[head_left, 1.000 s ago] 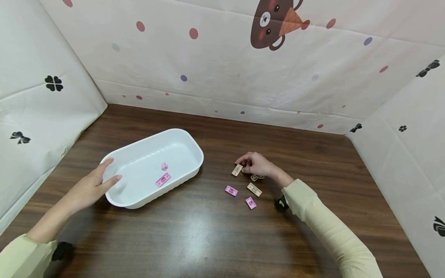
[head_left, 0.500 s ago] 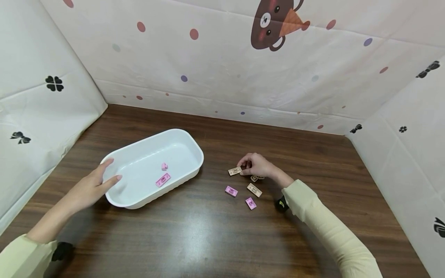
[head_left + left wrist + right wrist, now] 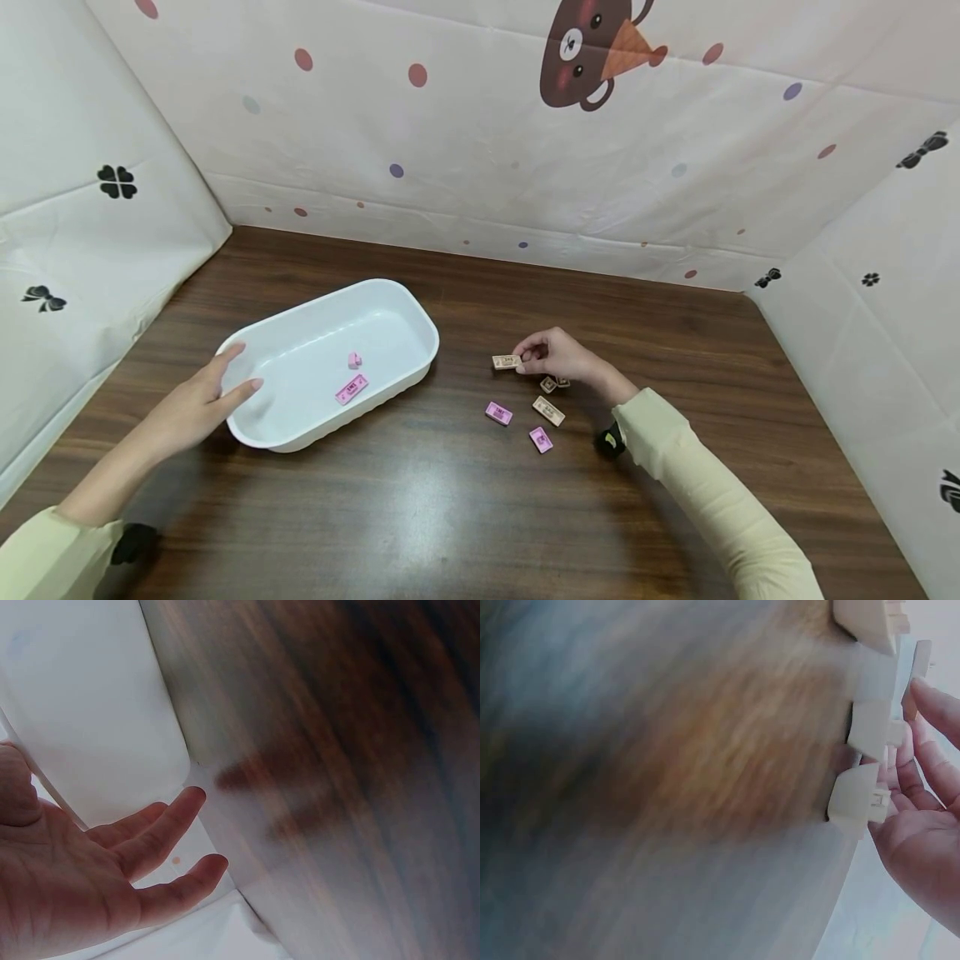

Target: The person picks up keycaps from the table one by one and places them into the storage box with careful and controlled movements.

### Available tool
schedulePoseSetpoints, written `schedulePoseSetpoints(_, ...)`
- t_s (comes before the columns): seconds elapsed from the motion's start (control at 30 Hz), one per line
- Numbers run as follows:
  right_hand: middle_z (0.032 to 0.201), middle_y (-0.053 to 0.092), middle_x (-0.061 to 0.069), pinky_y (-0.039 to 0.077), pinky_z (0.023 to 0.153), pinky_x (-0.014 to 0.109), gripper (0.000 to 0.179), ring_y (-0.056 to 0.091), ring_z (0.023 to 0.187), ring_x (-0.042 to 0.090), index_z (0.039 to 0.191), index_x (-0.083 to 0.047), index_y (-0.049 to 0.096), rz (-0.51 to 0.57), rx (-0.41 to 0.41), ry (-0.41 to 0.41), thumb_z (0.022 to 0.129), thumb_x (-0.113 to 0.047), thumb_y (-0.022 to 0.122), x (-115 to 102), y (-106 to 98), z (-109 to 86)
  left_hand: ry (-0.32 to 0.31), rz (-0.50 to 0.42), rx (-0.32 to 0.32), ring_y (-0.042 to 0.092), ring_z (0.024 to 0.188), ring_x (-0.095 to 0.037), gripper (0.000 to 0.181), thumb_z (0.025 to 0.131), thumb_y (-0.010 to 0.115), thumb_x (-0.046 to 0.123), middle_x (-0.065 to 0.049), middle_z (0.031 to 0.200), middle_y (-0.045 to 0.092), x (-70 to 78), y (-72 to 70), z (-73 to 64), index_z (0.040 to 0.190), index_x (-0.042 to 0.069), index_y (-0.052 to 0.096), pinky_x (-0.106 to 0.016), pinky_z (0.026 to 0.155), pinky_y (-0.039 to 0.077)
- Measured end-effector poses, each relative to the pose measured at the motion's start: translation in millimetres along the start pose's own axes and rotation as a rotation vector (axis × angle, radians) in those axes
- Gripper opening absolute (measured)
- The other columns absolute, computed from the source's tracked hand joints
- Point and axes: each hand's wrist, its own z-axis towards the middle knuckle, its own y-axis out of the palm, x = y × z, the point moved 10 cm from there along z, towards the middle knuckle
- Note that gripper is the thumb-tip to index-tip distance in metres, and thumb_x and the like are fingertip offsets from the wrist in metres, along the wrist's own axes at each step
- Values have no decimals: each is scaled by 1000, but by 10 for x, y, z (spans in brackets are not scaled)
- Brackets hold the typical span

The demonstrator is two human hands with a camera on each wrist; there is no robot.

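My right hand [image 3: 557,354] pinches a beige printed block [image 3: 506,362], banknote-like in look, just off the table. Beside that hand lie two small beige pieces [image 3: 548,384], one partly behind the other. Nearer me are a longer beige block [image 3: 549,411] and two pink blocks, one oblong [image 3: 498,412] and one smaller [image 3: 541,439]. At the left, my left hand [image 3: 191,408] rests on the end of a white basin [image 3: 262,325], thumb and index finger over its rim. Its other fingers [image 3: 161,836] stretch loosely beneath the rim in the left wrist view. Inside lie a pink oblong block [image 3: 352,388] and a small pink piece [image 3: 355,360].
Dark wood-grain tabletop [image 3: 420,517] surrounds everything. White printed cloth walls [image 3: 480,150] close off the back and both sides. A dark band [image 3: 611,440] sits at the right wrist, by the sleeve cuff.
The beige block in my right hand has turned from slanting to nearly level across the view, and it has risen slightly. My left hand and the basin have stayed put.
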Motion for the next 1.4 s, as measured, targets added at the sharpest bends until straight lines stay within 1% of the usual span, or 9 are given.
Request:
schedulePoseSetpoints(0.23,72,61,4,45,60,18,22,54,66,10,93,7,67,54,39,2,75,-4,73,-95,-12,12,0,-8,0,26,118,-59,75,96,41,39,-44,135,19,1,5,1,142,-9,6,-67,89,26)
schedulePoseSetpoints(0.57,73,61,2,44,58,19,20,54,65,9,93,4,68,65,61,-14,76,-4,72,-266,-19,18,4,-6,0,24,119,-59,75,96,41,38,-44,134,19,3,3,11,141,-11,7,-67,90,25)
schedulePoseSetpoints(0.73,72,61,2,44,58,18,19,54,65,7,93,5,68,83,65,-29,76,-3,72,-341,-21,49,1,-15,-3,23,121,-58,76,96,41,39,-43,136,17,0,-1,10,141,-10,6,-67,90,24)
schedulePoseSetpoints(0.93,74,62,3,43,57,19,20,54,66,9,93,3,68,74,68,-52,76,-6,73,-479,-16,87,-7,-9,-10,22,121,-58,76,96,41,40,-43,136,17,-5,9,16,141,-10,6,-67,90,24)
schedulePoseSetpoints(1.2,75,62,5,43,57,19,21,53,67,11,94,4,68,101,62,-72,77,-8,73,-660,39,151,6,-5,-4,25,120,-58,73,96,42,37,-43,135,19,10,2,19,141,-11,8,-66,90,25)
schedulePoseSetpoints(1.4,73,62,3,42,56,19,20,52,65,10,93,3,68,100,58,-93,77,-8,73,-797,81,186,-3,-4,-8,25,120,-58,74,96,42,38,-44,135,19,5,4,17,141,-10,7,-66,90,25)
